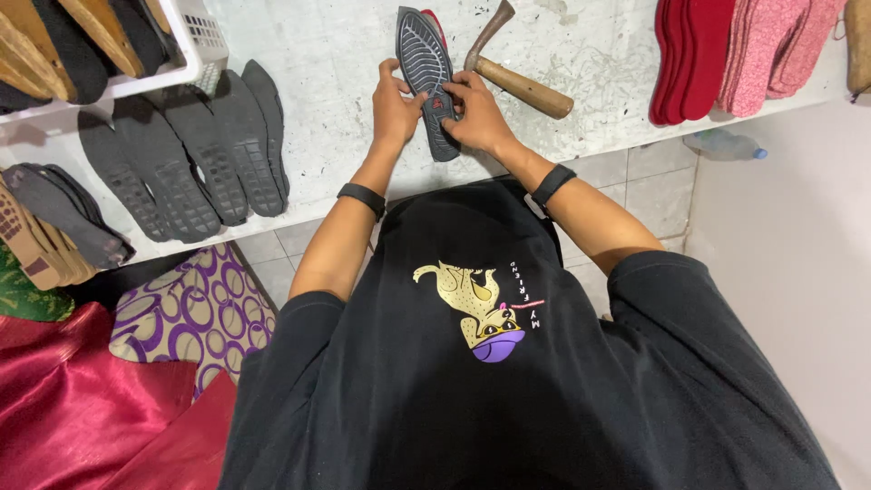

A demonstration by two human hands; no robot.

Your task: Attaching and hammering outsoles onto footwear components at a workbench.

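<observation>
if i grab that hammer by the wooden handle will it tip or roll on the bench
The hammer probably feels head-heavy: a dark metal head sits on a thick wooden handle. Lying flat on the white bench, it seems unlikely to roll, since the long head would likely block it.

We are in a small shoemaking workshop. Across our scuffed white workbench (599,63) lie rows of dark rubber outsoles (181,154), while red and pink insoles (735,54) stand stacked at one end. A wooden-handled cobbler's hammer (513,68) rests on the bench, and a white plastic basket (195,50) holds tan and black soles. More sole pieces (45,227) pile up beside the bench, above a tiled floor (653,181).
</observation>
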